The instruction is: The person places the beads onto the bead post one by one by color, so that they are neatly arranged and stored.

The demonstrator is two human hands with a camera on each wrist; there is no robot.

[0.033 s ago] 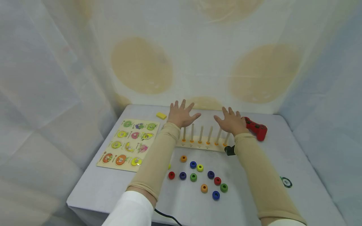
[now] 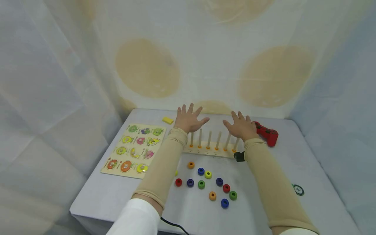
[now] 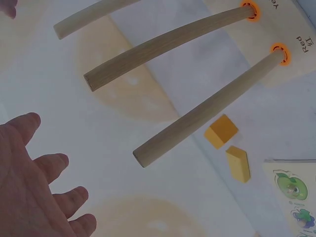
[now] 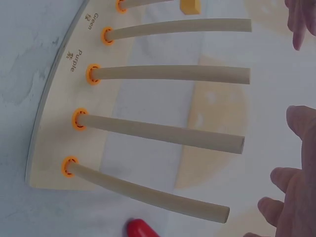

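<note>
Wrist views are showing us "Red" [image 3: 299, 42], "Green" [image 4: 92, 21] and "Purple" [image 4: 73, 61] printed on the peg board [image 2: 211, 150]. We are hovering our left hand [image 2: 188, 120] and right hand [image 2: 241, 127], fingers spread and holding nothing, above its bare wooden pegs [image 2: 209, 139]; loose rings [image 2: 208, 174] are lying nearer us.

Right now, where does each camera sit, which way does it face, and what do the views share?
Head: looks forward and down at the table; shows both sleeved arms, left hand, right hand over the peg board.
Left wrist: beside the pegs; left fingers show.
Right wrist: along the pegs; right fingers show.
All three share the pegs.
</note>
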